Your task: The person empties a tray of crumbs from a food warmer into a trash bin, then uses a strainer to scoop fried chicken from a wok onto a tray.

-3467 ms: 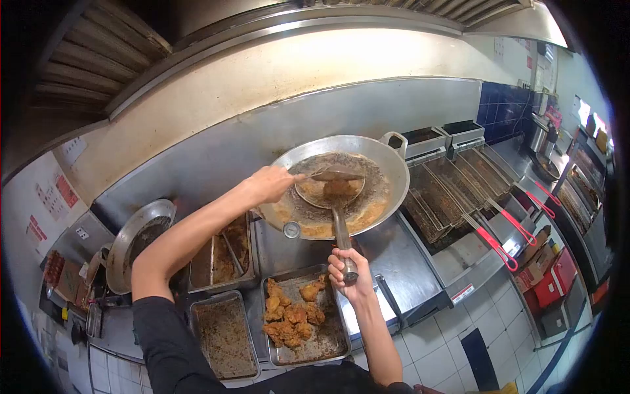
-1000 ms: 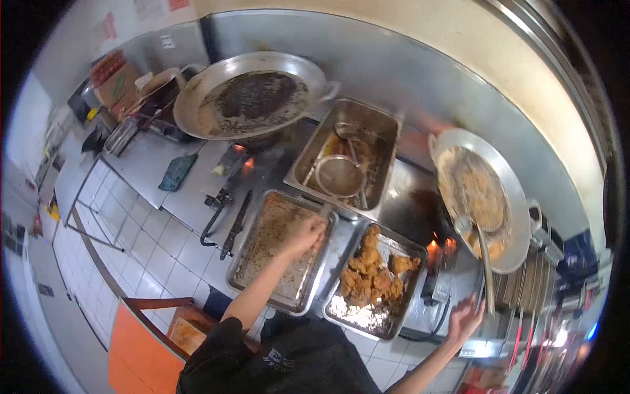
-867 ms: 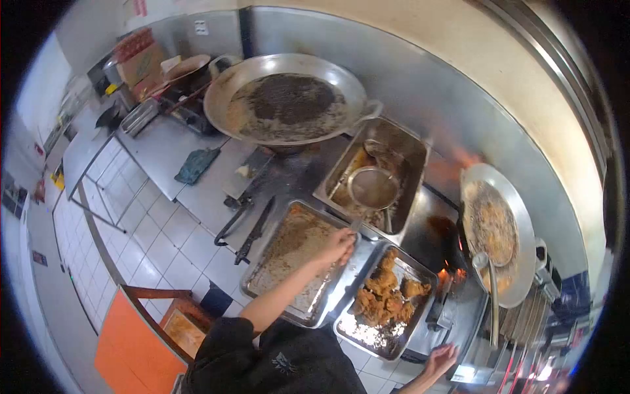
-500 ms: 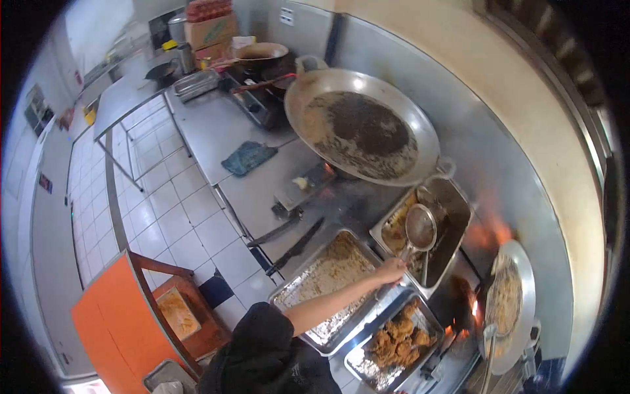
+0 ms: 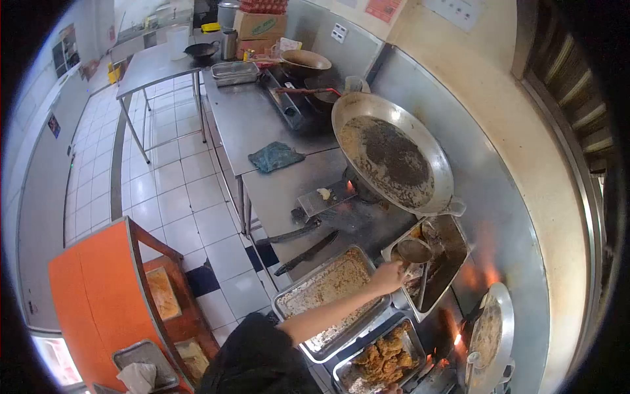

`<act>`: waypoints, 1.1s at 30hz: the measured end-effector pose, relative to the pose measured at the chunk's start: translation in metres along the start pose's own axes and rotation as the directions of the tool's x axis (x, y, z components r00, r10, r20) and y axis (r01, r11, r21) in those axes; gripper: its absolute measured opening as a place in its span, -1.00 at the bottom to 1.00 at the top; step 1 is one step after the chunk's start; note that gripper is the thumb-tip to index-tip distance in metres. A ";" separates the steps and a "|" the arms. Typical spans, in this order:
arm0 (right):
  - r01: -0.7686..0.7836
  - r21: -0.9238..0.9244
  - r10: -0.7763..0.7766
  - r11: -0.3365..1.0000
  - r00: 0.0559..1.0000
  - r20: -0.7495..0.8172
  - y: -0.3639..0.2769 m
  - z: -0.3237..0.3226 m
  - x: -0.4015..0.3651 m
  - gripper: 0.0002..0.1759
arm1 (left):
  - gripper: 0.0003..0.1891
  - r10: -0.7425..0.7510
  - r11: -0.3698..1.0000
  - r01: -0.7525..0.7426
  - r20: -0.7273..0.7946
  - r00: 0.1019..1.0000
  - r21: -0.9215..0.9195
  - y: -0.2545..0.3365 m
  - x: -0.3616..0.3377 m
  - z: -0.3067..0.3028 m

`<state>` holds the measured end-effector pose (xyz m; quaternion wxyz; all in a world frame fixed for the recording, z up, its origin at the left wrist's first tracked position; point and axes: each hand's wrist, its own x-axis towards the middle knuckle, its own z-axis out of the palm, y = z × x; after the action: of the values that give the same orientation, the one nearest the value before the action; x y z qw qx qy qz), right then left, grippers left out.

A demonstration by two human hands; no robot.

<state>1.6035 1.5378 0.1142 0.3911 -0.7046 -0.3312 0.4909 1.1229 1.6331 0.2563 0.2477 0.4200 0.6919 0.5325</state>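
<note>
My left hand (image 5: 387, 277) reaches in from the lower left, its fingers closed round the handle of a round strainer (image 5: 415, 250). The strainer's bowl is over a deep rectangular metal pan (image 5: 453, 279) with dark oily residue inside; another handle leans in that pan. Below my left forearm lies a wide tray (image 5: 282, 303) with pale crumbs or flour. Beside it, a smaller tray (image 5: 418, 341) holds fried chicken pieces (image 5: 384, 358). At the bottom edge, by that tray, shows a small patch of skin, apparently my right hand (image 5: 392, 389); its fingers are cut off from view.
A large wok (image 5: 446, 164) of dark oil sits over a flame. Another wok (image 5: 506, 328) with foamy oil stands at right beside flames, a long-handled utensil (image 5: 470, 368) in it. A blue-green cloth (image 5: 274, 157) lies on the steel counter (image 5: 239, 121). An orange cabinet (image 5: 92, 289) stands at left.
The view has swung, so the counter and woks appear shifted. My left hand still holds the strainer, its bowl tilted differently over the pan. A patch of skin now shows at the bottom edge.
</note>
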 end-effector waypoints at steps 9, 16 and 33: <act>0.119 -0.858 -0.535 0.500 0.821 -0.198 0.068 -0.038 -0.011 -0.72 | -0.81 -0.013 0.985 0.119 -0.637 0.771 0.124 -0.079 -0.255 -0.135; 0.194 -0.699 -0.594 0.689 0.704 -0.390 0.041 -0.023 -0.073 -0.69 | -0.54 -0.651 0.694 0.478 -0.185 0.737 -0.539 -0.172 -0.283 -0.120; 0.249 -0.261 -0.348 0.933 0.809 -0.473 0.080 0.035 -0.100 -0.54 | -0.61 -0.265 0.964 0.175 0.736 0.622 0.199 -0.157 -0.272 -0.123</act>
<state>1.5468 1.4232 0.0801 0.4696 -0.7817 -0.3667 0.1846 1.1184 1.3253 0.1177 0.5537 0.5281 0.5990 0.2361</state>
